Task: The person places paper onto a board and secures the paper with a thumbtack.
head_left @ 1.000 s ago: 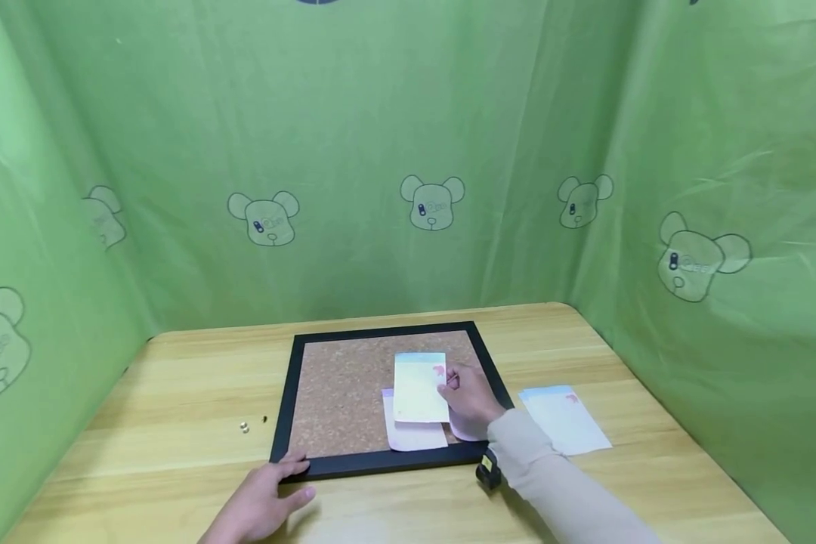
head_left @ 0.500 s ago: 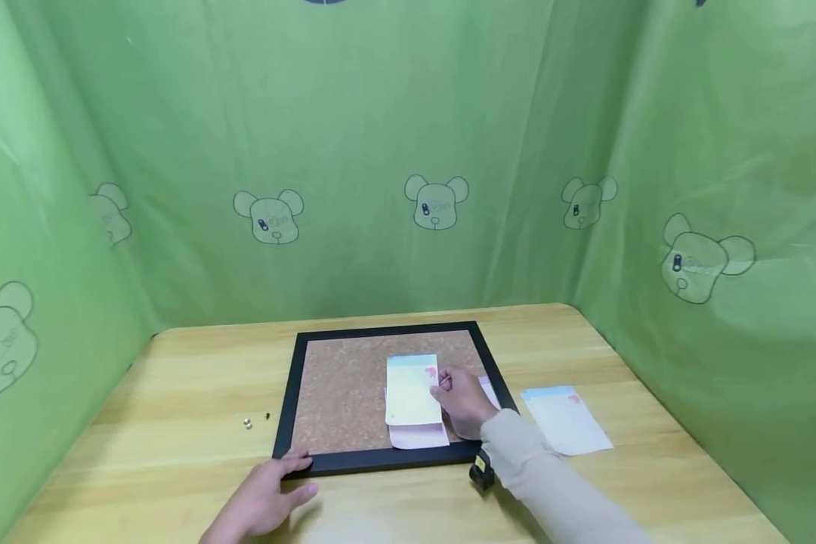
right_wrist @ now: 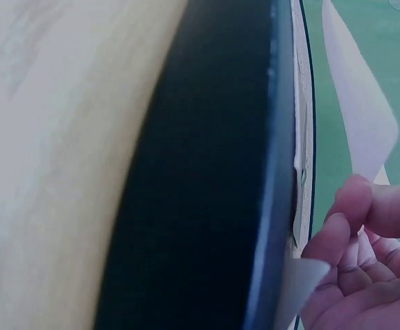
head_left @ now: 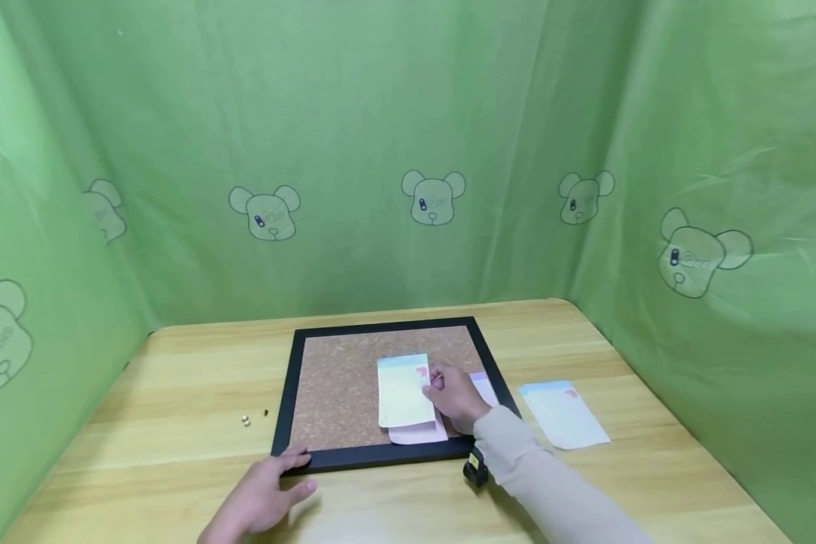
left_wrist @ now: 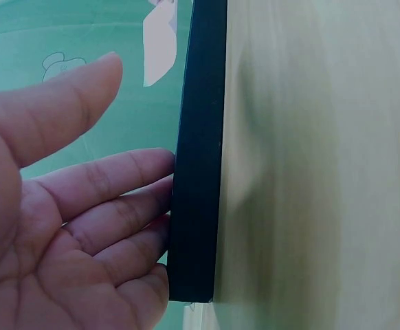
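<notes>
A cork board (head_left: 343, 385) in a black frame lies on the wooden table. My right hand (head_left: 454, 397) pinches the right edge of a cream note sheet (head_left: 403, 397) with a blue top band and a pink print, over the board's right half. In the right wrist view, the held sheet (right_wrist: 361, 113) stands up from my thumb and fingertip. A lilac sheet (head_left: 418, 434) shows beneath it, and another lilac sheet (head_left: 484, 387) lies partly hidden behind my hand. My left hand (head_left: 261, 495), fingers extended, touches the frame's near left corner; in the left wrist view its fingertips meet the black frame (left_wrist: 198, 158).
Blue-topped paper (head_left: 564, 415) lies on the table right of the board. Left of the board are small shiny pieces (head_left: 246, 421) and a tiny dark piece (head_left: 266, 412). Green curtains (head_left: 340, 151) with bear faces enclose the table's back and sides.
My right hand has carried the cream sheet a little leftward over the board, uncovering more of the right lilac sheet. My left hand has stayed at the frame corner.
</notes>
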The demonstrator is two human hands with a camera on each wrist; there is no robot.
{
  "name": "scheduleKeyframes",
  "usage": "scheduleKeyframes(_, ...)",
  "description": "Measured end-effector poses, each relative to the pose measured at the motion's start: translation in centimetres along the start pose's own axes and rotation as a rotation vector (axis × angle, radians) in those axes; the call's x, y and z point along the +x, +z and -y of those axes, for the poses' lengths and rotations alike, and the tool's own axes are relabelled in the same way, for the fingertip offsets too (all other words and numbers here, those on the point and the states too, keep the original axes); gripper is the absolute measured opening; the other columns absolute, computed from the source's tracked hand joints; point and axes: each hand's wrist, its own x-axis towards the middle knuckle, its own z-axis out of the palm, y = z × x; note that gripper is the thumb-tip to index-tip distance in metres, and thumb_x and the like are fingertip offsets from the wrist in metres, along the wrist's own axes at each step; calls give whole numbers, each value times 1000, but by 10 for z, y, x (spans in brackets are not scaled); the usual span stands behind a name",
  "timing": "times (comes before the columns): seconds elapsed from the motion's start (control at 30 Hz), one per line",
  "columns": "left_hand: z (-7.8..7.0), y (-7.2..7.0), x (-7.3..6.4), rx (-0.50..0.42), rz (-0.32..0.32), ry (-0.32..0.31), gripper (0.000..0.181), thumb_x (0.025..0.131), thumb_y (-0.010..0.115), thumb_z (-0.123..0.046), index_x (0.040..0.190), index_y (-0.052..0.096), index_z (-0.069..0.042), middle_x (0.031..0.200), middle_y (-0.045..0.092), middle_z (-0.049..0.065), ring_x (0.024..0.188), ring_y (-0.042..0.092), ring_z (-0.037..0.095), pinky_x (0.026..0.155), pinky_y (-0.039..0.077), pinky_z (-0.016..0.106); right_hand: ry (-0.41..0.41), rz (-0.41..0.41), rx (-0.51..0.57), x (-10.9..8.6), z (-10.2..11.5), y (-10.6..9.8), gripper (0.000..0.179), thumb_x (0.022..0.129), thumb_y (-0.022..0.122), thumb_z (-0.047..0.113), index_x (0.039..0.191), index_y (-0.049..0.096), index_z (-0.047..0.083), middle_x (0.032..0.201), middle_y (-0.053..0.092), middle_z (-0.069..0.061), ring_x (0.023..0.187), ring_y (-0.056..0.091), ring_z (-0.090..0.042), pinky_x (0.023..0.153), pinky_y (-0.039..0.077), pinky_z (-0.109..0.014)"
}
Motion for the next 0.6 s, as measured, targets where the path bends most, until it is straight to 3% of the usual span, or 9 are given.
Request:
scheduleKeyframes(0.27,0,-1,0,-7,4,32,49,90,69,-31,126,62,0,148,42,17,135,31,47,105,28,64,-26,4,-38,2,4,4,11,89,66,1,95,57,1,81,54,-7,74,51,-19,60,45,-27)
scheduleKeyframes(0.6,1,-1,1,6,-6,28,49,89,70,-33,125,63,-1,146,44,17,134,33,47,104,29,64,-107,33,-132,5,2,10,11,88,69,5,92,59,3,81,57,-4,75,54,-16,66,47,-28)
